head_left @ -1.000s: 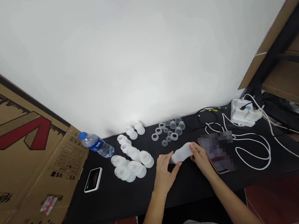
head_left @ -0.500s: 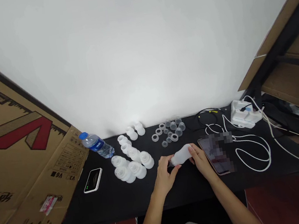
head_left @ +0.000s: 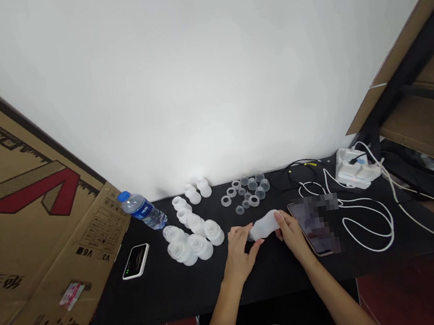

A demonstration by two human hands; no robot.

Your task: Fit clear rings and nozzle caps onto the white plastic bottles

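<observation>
A white baby bottle (head_left: 266,224) lies tilted between my two hands, just above the black tabletop. My right hand (head_left: 291,231) is wrapped round its base end. At the neck end, my left hand (head_left: 238,249) pinches a clear part with thumb and fingers; the fingers hide most of that part. To the left stand several more white baby bottles (head_left: 200,246), some with clear covers and some with open necks. Beyond my hands lie several white collar rings (head_left: 253,200), clear dome caps (head_left: 260,193) and small teats (head_left: 240,209).
A water bottle (head_left: 142,210) with a blue cap leans at the left, near a white device (head_left: 136,261) and a cardboard box (head_left: 46,220). Right of my hands lies a phone (head_left: 312,227), then white cables (head_left: 389,223) and a power strip (head_left: 356,166). A white wall (head_left: 204,77) backs the table.
My left fingers have shifted slightly round the neck end of the baby bottle. The whole view has moved a little; the things on the table have stayed put.
</observation>
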